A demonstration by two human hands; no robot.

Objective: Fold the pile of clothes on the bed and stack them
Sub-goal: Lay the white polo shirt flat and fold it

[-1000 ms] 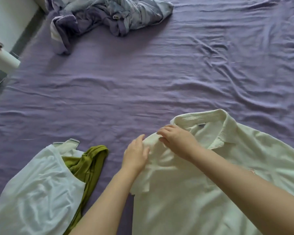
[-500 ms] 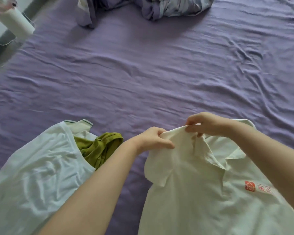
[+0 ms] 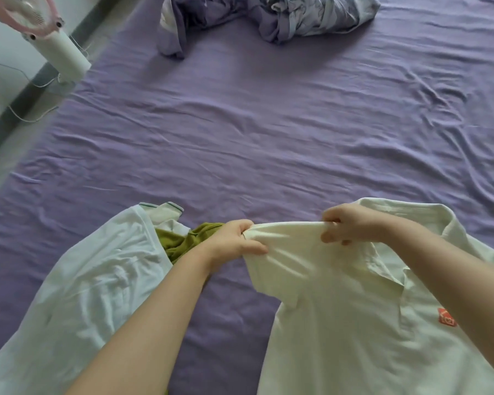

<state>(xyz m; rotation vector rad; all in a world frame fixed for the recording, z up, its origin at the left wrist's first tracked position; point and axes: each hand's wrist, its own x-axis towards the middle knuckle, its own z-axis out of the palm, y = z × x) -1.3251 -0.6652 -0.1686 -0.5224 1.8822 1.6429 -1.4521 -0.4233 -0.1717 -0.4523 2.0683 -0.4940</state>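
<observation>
Purple bed sheet [image 3: 268, 138] forms the work surface. Left hand [image 3: 236, 238] and right hand [image 3: 351, 226] each pinch the cream polo shirt [image 3: 340, 323] shoulder, stretched taut. White garment [image 3: 77, 295] overlaps green garment [image 3: 183, 240] left; crumpled bedding [image 3: 268, 18] far; fan [image 3: 40, 29] off-bed.

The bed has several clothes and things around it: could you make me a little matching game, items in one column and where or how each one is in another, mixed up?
Items:
1. cream polo
2. olive garment
3. bedding heap
4. fan

States:
A. on the floor beside the bed
B. bunched at the far end of the bed
C. shoulder edge pinched by the left hand and right hand
D. partly under the white shirt

Pairs: 1-C, 2-D, 3-B, 4-A
</observation>
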